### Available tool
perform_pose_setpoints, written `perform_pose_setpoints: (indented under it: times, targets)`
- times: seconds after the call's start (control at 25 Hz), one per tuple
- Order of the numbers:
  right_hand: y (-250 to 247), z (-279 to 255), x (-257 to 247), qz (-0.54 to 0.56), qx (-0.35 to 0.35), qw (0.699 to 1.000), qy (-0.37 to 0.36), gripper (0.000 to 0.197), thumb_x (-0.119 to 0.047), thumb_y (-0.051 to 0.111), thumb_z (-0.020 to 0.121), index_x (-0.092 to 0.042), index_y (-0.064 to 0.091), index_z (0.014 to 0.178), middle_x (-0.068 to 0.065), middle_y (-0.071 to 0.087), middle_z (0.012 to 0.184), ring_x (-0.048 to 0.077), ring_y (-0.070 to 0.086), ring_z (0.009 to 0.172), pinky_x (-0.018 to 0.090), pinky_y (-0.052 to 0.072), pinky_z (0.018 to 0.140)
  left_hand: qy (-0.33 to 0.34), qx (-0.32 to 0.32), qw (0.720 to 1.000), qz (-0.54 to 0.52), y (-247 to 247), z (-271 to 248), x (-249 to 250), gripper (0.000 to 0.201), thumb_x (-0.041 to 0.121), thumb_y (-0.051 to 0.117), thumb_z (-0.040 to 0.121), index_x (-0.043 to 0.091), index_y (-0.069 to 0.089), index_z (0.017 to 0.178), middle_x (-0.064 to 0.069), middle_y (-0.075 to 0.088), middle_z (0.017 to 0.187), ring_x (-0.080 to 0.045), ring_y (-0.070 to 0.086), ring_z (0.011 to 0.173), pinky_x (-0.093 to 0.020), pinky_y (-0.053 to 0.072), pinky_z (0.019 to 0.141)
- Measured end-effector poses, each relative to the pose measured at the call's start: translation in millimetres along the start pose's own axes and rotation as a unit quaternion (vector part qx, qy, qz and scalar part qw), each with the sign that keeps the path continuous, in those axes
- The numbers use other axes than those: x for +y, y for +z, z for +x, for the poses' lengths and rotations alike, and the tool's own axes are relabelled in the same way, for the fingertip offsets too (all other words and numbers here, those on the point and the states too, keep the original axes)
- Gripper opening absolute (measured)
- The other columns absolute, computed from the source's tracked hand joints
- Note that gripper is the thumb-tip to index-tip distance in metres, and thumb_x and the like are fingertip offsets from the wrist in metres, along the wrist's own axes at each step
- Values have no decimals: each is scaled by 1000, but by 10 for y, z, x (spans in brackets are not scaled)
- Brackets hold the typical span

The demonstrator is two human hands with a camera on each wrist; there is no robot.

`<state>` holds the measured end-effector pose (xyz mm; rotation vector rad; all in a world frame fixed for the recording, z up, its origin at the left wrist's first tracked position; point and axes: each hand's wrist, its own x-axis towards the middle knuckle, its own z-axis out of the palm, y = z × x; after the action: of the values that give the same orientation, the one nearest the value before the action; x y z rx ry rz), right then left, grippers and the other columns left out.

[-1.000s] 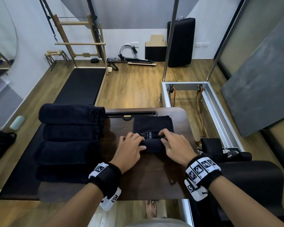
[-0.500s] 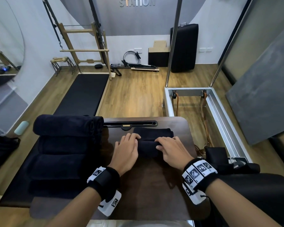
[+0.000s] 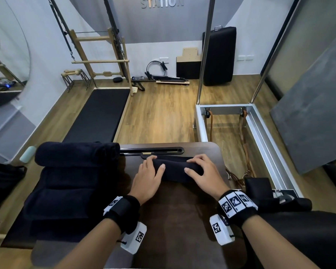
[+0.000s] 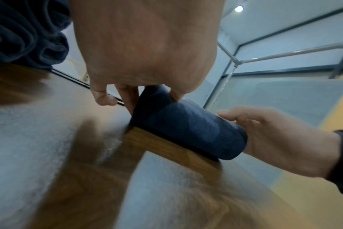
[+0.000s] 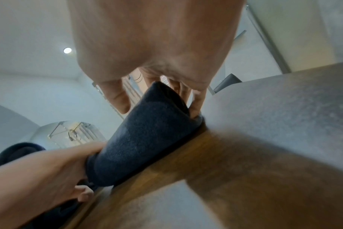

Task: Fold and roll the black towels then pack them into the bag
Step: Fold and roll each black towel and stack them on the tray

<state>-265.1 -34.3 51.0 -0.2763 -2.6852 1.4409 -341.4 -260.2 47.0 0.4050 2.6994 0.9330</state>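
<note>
The towel (image 3: pixel 175 168), black and wound into a short thick roll, lies across the far middle of the dark wooden table (image 3: pixel 182 220), just in front of a long black slot in the tabletop. The left hand (image 3: pixel 146 180) grips its left end, fingers curled over the top and far side, thumb on the near side. The right hand (image 3: pixel 204 174) grips the right end the same way, fingers bent over the roll and thumb pressed to its near face. The far side of the roll is hidden behind the fingers, so whether any loose flap remains there cannot be told. Both wrist views are smeared with blur across the tabletop, though each shows the roll (image 4: pixel 188 128) (image 5: pixel 145 136) resting on the wood.

A second ago a flat stretch of towel with a pale logo lay beyond the hands; now that flat part is gone, the roll is fatter, and both hands sit farther from the person, close to the slot.

At far left a black bag (image 3: pixel 4 183) is cut off by the frame edge and hard to read. Right of it, a stack of rolled towels (image 3: pixel 74 171) sits on the table's left part. Beyond lie a wood floor, a black mat (image 3: pixel 101 113) and wooden exercise frames, with a metal frame (image 3: pixel 260 133) at right and grey wall lettering at the top.
</note>
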Motion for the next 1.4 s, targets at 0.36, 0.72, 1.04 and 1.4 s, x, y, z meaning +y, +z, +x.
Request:
perform_pose_setpoints:
  times: [0.36, 0.72, 1.04, 1.4]
  targets:
    - [-12, -8, -137, -53, 89, 975, 197, 57, -71, 57, 90, -20, 68, 113, -3, 60, 107, 19, 58, 99, 34, 43, 77, -164, 17, 982, -97, 49, 420, 110, 78, 75, 51, 95, 11, 58, 139, -10, 57, 140, -32, 59, 127, -51, 49, 108]
    - [-27, 9, -134, 87, 111, 952, 271, 47, -65, 76, 79, -19, 73, 81, -5, 73, 79, 12, 65, 79, 29, 45, 61, -214, 46, 959, -179, 64, 364, 172, 70, 71, 61, 92, 13, 56, 131, -8, 62, 134, -28, 61, 120, -45, 52, 103]
    - [-100, -135, -157, 379, 81, 874, 291, 56, -43, 92, 74, -9, 73, 114, 9, 77, 113, 25, 73, 107, 38, 62, 77, -221, 61, 844, -484, -104, 234, 351, 48, 49, 79, 89, 20, 51, 115, -6, 66, 118, -25, 69, 109, -50, 62, 94]
    - [50, -449, -891, 560, 149, 796, 175, 50, -17, 81, 83, -5, 63, 128, 22, 66, 134, 29, 67, 109, 43, 50, 92, -95, 99, 867, -479, -688, -351, 457, 49, 55, 78, 88, 23, 53, 116, 2, 65, 116, -8, 64, 104, -25, 47, 76]
